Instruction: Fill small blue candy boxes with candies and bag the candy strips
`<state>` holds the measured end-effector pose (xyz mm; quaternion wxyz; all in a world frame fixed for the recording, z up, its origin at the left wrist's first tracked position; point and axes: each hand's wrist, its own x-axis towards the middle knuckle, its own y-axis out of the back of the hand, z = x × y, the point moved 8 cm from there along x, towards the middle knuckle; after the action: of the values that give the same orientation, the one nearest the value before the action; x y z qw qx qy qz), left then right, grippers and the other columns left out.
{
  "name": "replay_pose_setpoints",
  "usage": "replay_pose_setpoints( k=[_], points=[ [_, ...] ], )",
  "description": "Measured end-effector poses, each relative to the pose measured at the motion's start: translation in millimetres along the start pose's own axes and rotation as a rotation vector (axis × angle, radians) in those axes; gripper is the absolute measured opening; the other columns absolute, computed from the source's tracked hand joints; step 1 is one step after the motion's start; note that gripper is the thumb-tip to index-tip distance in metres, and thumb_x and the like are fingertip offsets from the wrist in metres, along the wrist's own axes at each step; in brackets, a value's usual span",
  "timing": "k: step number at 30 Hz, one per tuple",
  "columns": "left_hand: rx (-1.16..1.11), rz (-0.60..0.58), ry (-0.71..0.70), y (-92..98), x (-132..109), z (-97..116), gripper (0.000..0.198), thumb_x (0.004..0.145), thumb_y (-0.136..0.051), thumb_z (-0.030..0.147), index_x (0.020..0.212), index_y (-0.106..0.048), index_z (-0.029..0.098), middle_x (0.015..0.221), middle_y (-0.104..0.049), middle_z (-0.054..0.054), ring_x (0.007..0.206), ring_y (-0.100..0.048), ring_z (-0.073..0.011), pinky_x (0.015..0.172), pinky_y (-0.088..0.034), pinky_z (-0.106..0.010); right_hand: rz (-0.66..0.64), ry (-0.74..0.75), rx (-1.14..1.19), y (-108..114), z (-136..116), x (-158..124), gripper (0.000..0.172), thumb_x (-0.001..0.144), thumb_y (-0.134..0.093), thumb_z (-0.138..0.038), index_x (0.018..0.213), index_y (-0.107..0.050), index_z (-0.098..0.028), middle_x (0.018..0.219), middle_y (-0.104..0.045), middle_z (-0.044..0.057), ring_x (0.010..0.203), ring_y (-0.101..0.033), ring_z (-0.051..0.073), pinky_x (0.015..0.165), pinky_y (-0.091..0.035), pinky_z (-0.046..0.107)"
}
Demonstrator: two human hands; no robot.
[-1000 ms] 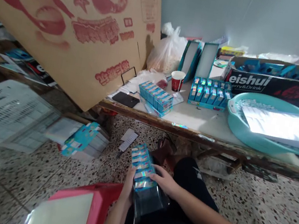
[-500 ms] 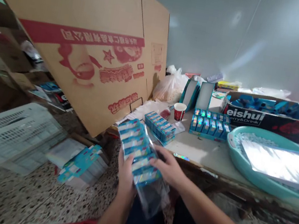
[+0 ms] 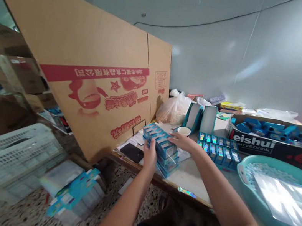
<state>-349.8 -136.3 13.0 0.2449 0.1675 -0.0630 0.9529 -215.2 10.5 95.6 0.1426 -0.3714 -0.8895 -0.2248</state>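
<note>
Between my two hands is a wrapped pack of small blue boxes (image 3: 159, 137), resting on or just over another blue pack (image 3: 169, 169) at the table edge. My left hand (image 3: 150, 155) is closed on its near side, fingers up along the boxes. From the far right side, my right hand (image 3: 182, 142) grips the top edge. Behind that hand stands a paper cup (image 3: 184, 131), and to the left of the packs lies a dark phone (image 3: 131, 151). A display tray of blue boxes (image 3: 218, 152) sits farther right.
A large cardboard sheet (image 3: 103, 50) leans at the left of the table. To the right are a turquoise basin (image 3: 246, 184) with small pieces and a black printed carton (image 3: 279, 149) of blue boxes. A white crate (image 3: 14, 159) and flat blue cartons (image 3: 75, 193) are on the floor.
My hands have carried the wrapped pack up and forward from over my lap to the stack on the table. The phone now shows, and the view has tilted up.
</note>
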Motion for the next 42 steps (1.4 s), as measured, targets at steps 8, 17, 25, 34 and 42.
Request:
replay_pose_setpoints(
  k=[8,17,25,34,42],
  points=[
    [1.110,0.070,0.145,266.0,-209,-49,0.044,0.098,-0.043,0.050,0.114,-0.069,0.018,0.125,-0.066,-0.016,0.127,-0.055,-0.0339,0.116,-0.032,-0.056,0.458,0.179,0.074,-36,35,-313,0.021,0.095,-0.056,-0.022,0.106,-0.072,-0.030,0.117,-0.069,0.010,0.110,-0.066,0.029,0.094,-0.055,0.054],
    [1.498,-0.143,0.893,431.5,-460,-128,0.075,0.087,-0.063,0.050,0.151,-0.043,0.017,0.152,-0.044,-0.023,0.134,-0.047,-0.0412,0.107,-0.041,-0.053,0.181,-0.723,0.240,-100,223,-444,0.029,0.071,-0.069,-0.045,0.083,-0.073,-0.019,0.085,-0.075,0.009,0.080,-0.072,0.026,0.075,-0.060,0.039],
    [1.400,-0.133,0.702,424.7,-485,-145,0.046,0.096,-0.047,0.028,0.138,-0.060,0.016,0.140,-0.056,-0.020,0.135,-0.047,-0.0326,0.113,-0.036,-0.048,0.327,-0.818,0.320,-104,263,-434,0.035,0.057,-0.069,-0.044,0.078,-0.069,-0.015,0.070,-0.072,0.008,0.065,-0.070,0.022,0.061,-0.055,0.032],
    [1.174,0.049,0.529,436.3,-481,-137,0.033,0.091,-0.043,0.025,0.103,-0.073,0.020,0.114,-0.072,-0.012,0.114,-0.063,-0.0290,0.107,-0.045,-0.045,0.435,-0.861,0.402,-96,269,-446,0.032,0.057,-0.066,-0.038,0.081,-0.069,-0.017,0.070,-0.072,0.004,0.067,-0.070,0.019,0.062,-0.056,0.029],
    [1.003,0.366,0.756,462.5,-481,-143,0.022,0.078,-0.063,0.036,0.084,-0.071,0.016,0.097,-0.075,-0.012,0.096,-0.070,-0.0283,0.089,-0.054,-0.040,0.334,-0.907,0.428,-110,268,-445,0.031,0.054,-0.069,-0.034,0.079,-0.072,-0.017,0.069,-0.073,0.004,0.063,-0.069,0.017,0.059,-0.055,0.026]
  ],
)
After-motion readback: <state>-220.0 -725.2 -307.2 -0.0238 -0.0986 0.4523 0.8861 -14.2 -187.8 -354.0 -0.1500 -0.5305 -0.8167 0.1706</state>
